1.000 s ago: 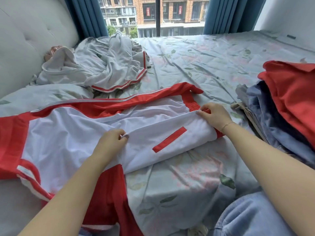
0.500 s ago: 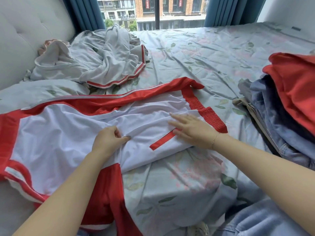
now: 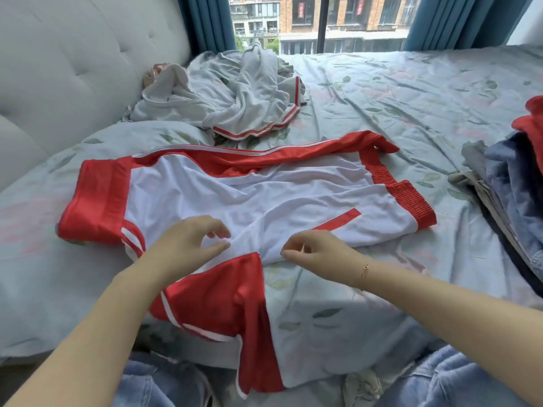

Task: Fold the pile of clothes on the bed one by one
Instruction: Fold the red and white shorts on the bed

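In the head view, the shorts lay spread on the bed. The left hand and right hand hovered over their near edge, fingers loosely curled, gripping nothing. Good folding probably meant pinching that edge evenly, then smoothing the wrinkles.

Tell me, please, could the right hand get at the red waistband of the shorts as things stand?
Probably yes. The right hand hovers at the near edge of the shorts, and the waistband lies flat to its right with only bare sheet around it and nothing on top.
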